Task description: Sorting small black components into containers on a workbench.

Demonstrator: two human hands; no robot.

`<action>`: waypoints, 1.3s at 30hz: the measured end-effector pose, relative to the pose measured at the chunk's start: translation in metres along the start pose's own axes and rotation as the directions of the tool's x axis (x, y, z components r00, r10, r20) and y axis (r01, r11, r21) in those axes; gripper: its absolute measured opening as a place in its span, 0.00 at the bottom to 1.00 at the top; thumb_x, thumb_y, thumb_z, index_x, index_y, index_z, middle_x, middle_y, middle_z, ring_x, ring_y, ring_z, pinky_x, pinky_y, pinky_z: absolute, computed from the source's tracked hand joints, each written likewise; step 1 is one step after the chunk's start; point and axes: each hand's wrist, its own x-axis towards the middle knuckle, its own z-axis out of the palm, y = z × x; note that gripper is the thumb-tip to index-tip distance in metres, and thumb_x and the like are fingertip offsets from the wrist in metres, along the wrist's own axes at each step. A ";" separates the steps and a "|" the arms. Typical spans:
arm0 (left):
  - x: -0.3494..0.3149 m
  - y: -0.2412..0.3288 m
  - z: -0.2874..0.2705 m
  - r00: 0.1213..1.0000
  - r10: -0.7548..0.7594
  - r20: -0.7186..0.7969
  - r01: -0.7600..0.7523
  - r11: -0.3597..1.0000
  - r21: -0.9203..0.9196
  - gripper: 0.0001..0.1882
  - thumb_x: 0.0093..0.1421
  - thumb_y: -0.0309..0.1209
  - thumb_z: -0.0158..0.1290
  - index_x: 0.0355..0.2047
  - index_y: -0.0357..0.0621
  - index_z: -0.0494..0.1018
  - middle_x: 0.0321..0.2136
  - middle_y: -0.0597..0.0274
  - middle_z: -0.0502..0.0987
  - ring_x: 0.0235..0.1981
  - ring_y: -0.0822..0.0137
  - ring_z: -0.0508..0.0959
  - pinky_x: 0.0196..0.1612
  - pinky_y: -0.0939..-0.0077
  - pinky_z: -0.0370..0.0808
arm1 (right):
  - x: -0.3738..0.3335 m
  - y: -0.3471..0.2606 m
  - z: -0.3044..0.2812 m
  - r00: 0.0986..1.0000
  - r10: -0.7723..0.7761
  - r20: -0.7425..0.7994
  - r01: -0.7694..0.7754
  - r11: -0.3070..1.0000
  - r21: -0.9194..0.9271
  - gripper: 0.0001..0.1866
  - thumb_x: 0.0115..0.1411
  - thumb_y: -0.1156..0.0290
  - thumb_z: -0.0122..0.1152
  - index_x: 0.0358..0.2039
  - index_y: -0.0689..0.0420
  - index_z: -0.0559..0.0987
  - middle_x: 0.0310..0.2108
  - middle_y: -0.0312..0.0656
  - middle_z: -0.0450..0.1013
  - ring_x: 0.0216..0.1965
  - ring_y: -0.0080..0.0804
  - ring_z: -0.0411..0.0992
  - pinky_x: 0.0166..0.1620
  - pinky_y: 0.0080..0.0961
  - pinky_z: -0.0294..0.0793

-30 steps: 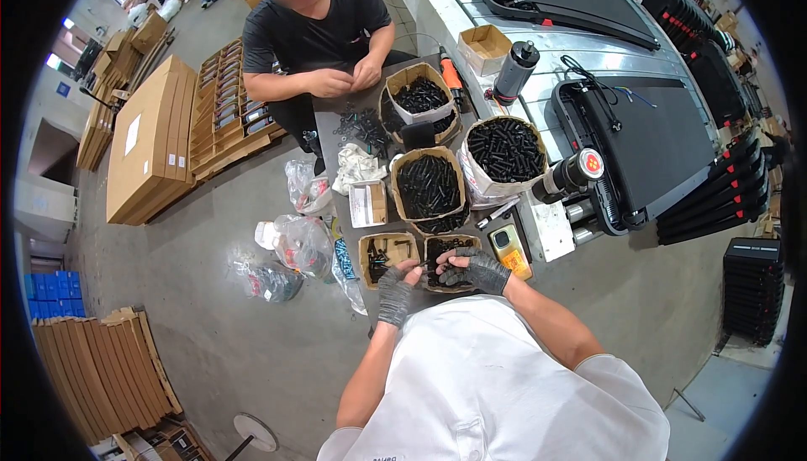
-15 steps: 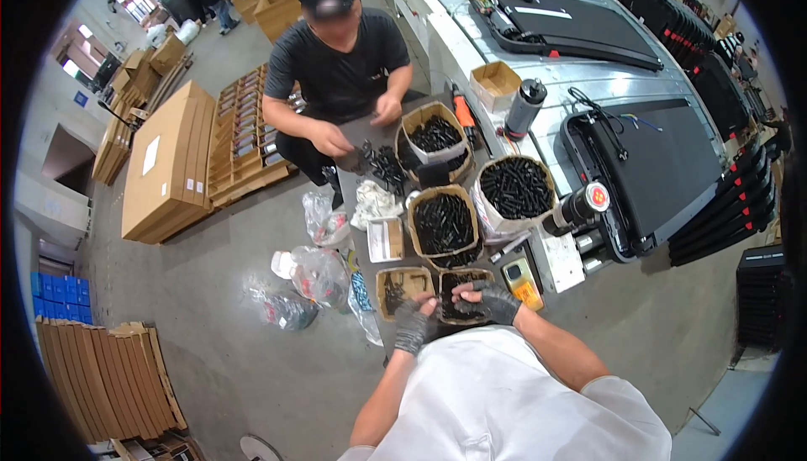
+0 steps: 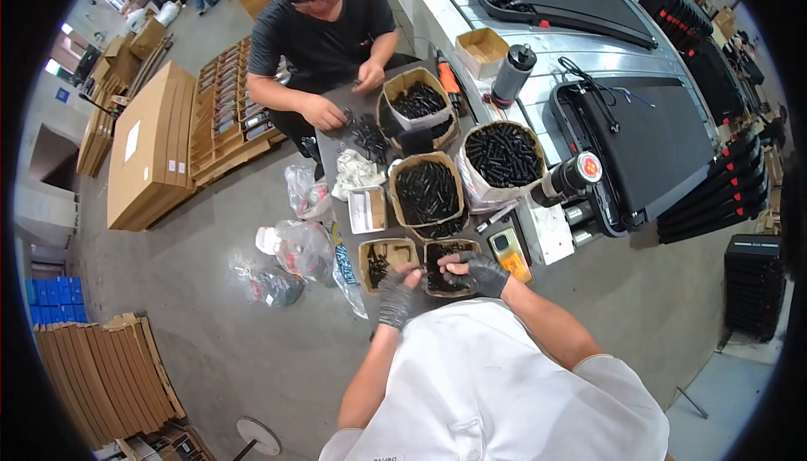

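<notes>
My left hand (image 3: 397,295), in a grey fingerless glove, is closed in a pinch at the near right corner of a small cardboard box (image 3: 364,258) with a few black parts in it. Facing it, my right hand (image 3: 481,275), gloved the same way, pinches with thumb and forefinger above a second small box (image 3: 472,247) of small dark parts. The fingertips of the two hands are close together. Whatever lies between them is too small to make out. Just beyond stands a larger carton (image 3: 427,194) full of black cylindrical pieces.
More black pieces fill a white-sided container (image 3: 504,155) and a far carton (image 3: 416,100). A phone (image 3: 507,247) lies right of my hand. Across the table a co-worker (image 3: 324,41) handles a pile of black parts (image 3: 367,137). A metal bench (image 3: 538,49) carries flat black units.
The whole scene has shifted up and slightly left in the view. My hands stay pinched over the two small boxes. The co-worker's hands remain at the pile of black parts.
</notes>
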 end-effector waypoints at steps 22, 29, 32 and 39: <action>-0.003 0.012 0.019 0.999 0.048 0.016 -0.047 0.998 -0.044 0.13 0.58 0.29 0.58 0.42 0.37 0.76 0.31 0.64 0.78 0.32 0.73 0.74 0.39 0.80 0.72 | 0.005 0.009 0.006 0.991 -0.079 -0.112 0.087 0.994 0.065 0.14 0.59 0.72 0.61 0.45 0.62 0.75 0.39 0.39 0.75 0.38 0.25 0.74 0.46 0.21 0.75; 0.000 0.007 0.018 0.999 -0.025 0.020 0.028 0.988 -0.154 0.13 0.59 0.29 0.57 0.43 0.35 0.75 0.32 0.63 0.78 0.33 0.72 0.75 0.40 0.79 0.73 | 0.003 0.005 0.018 0.990 -0.088 -0.108 0.086 0.996 -0.023 0.14 0.59 0.71 0.62 0.44 0.61 0.76 0.37 0.37 0.75 0.38 0.24 0.73 0.45 0.22 0.74; 0.002 0.002 0.020 0.989 -0.138 0.053 0.148 0.935 -0.322 0.14 0.60 0.29 0.56 0.44 0.34 0.73 0.33 0.60 0.78 0.34 0.70 0.77 0.41 0.78 0.74 | 0.002 0.004 0.023 0.973 -0.180 -0.143 0.144 0.962 -0.232 0.12 0.59 0.69 0.62 0.41 0.60 0.77 0.36 0.35 0.75 0.38 0.23 0.72 0.44 0.21 0.73; 0.010 -0.015 0.020 0.984 -0.176 0.034 0.178 0.927 -0.329 0.16 0.61 0.31 0.55 0.47 0.35 0.73 0.36 0.59 0.78 0.36 0.69 0.76 0.42 0.77 0.73 | 0.004 0.002 0.037 0.920 -0.342 -0.192 0.168 0.785 -0.596 0.11 0.60 0.66 0.60 0.39 0.60 0.78 0.34 0.34 0.75 0.37 0.21 0.70 0.43 0.22 0.70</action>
